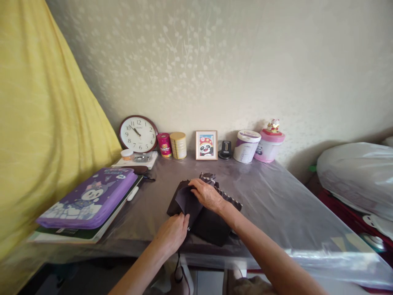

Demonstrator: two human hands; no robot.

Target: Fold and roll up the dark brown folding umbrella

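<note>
- So, a dark fabric bundle [212, 226] with checked trim is lying at 12 o'clock on the plastic-covered table [272, 192], right in front of the person.
- Left hand [172, 232] is pinching the cloth at the bundle's 8 o'clock, thumb pressed against it.
- Right hand [209, 196] is gripping a fold around its 11 o'clock, fingers curled over.
- Dark strap loop [175, 273] is dangling below the left hand.
- Purple case [92, 196] is sitting over at 10 o'clock; picture frame [206, 146] is standing farther back at 12.

picture frame [206, 145] on table [270, 205], behind cloth [211, 227] | case [89, 198] on book [72, 232], before clock [138, 139]
</note>
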